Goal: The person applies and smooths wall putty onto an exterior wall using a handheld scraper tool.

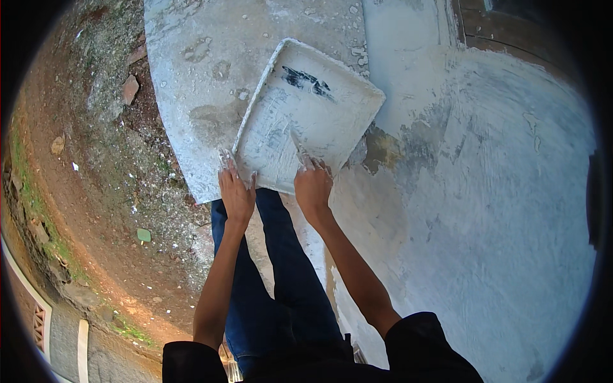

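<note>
A square, shallow tray (354, 108) coated in white paste, with a dark smear near its far side, rests tilted on a pale, speckled board (179, 96). My left hand (236, 188), its fingertips caked white, grips the tray's near left corner. In my right hand (314, 185) is a small putty knife (295, 140), its coated blade lying over the tray's inner surface. The fingers of that hand are wrapped round the handle, which is mostly hidden.
A white-plastered surface (472, 210) with grey patches spans the right. Rough dirt ground (128, 242) with stones, a small green object (143, 235) and grassy patches curves along the left, beside a ledge (83, 338). My legs in jeans (281, 274) stand below the board.
</note>
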The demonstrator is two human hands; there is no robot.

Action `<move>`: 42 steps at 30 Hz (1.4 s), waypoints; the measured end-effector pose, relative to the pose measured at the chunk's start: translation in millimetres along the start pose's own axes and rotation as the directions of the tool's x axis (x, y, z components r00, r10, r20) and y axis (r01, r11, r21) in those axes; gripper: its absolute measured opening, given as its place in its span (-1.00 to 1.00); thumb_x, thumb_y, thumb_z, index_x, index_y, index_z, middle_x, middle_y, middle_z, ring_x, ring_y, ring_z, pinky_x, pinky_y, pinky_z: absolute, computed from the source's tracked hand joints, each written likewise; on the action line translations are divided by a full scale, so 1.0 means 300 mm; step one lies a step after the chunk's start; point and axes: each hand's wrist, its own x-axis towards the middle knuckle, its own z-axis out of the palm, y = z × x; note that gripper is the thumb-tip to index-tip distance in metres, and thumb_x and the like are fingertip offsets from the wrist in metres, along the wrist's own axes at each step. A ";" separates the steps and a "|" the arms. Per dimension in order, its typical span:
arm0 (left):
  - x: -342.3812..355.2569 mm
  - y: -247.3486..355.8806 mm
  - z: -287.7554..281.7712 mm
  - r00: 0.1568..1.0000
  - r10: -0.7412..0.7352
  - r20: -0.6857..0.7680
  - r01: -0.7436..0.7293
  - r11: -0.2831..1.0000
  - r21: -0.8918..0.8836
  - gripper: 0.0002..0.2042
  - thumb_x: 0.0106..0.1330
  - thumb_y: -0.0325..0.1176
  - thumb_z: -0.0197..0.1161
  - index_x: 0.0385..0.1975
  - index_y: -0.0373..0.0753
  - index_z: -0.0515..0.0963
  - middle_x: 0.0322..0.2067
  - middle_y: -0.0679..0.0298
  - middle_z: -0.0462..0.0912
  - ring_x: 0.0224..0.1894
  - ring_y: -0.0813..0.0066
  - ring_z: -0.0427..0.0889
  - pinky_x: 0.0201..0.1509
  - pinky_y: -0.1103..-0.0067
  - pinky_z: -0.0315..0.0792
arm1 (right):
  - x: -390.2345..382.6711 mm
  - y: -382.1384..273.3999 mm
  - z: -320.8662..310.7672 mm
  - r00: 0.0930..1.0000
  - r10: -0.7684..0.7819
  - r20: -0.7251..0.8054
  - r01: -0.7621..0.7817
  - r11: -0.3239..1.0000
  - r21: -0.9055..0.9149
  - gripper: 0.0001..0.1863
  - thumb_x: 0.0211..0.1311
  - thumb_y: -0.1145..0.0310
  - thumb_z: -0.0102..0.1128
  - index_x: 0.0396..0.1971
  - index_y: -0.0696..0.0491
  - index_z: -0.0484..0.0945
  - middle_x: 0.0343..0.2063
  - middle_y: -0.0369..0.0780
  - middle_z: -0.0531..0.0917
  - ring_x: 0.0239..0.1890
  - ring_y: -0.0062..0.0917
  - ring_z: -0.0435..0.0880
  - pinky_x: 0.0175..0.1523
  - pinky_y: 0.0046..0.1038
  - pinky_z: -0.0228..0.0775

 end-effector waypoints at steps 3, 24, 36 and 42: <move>-0.001 -0.006 -0.001 0.999 0.041 0.020 -0.042 0.998 0.036 -0.34 0.21 -0.30 0.23 0.21 -0.55 0.12 0.05 -0.22 0.32 0.10 -0.13 0.32 0.32 0.19 0.09 | 0.085 0.036 -0.106 0.991 0.129 -0.046 -0.126 0.990 0.066 -0.61 0.06 0.48 0.07 -0.05 0.19 0.50 -0.25 -0.01 0.65 -0.15 -0.19 0.63 0.05 -0.27 0.43; 0.029 -0.128 -0.075 0.961 0.218 0.169 -0.214 0.976 -0.037 -0.22 -0.06 -0.42 0.43 0.20 -0.46 0.17 0.08 -0.08 0.38 0.15 -0.03 0.34 0.35 0.22 0.10 | 0.090 0.293 0.037 0.881 -0.055 0.470 -0.103 0.947 0.305 -0.69 0.01 0.48 0.13 -0.23 0.34 0.51 -0.35 0.17 0.59 -0.24 0.03 0.56 -0.12 -0.19 0.41; 0.076 -0.149 -0.098 0.955 0.254 0.152 -0.246 0.967 -0.066 -0.27 -0.12 -0.43 0.47 0.12 -0.44 0.31 -0.14 -0.06 0.56 -0.02 0.02 0.50 0.34 0.26 0.15 | 0.255 0.147 0.009 0.928 -0.149 0.341 0.000 0.916 0.401 -0.69 0.07 0.42 0.24 -0.23 0.30 0.51 -0.52 0.01 0.62 -0.51 -0.35 0.58 -0.35 -0.38 0.39; 0.087 -0.185 -0.111 0.943 0.282 0.176 -0.271 0.959 -0.085 -0.29 -0.10 -0.43 0.45 0.13 -0.42 0.32 -0.19 -0.05 0.58 -0.06 0.02 0.52 0.33 0.28 0.16 | 0.267 0.031 0.050 0.903 -0.222 0.369 0.050 0.905 0.422 -0.67 0.03 0.42 0.24 -0.23 0.33 0.50 -0.47 0.13 0.60 -0.44 -0.07 0.59 -0.27 -0.27 0.41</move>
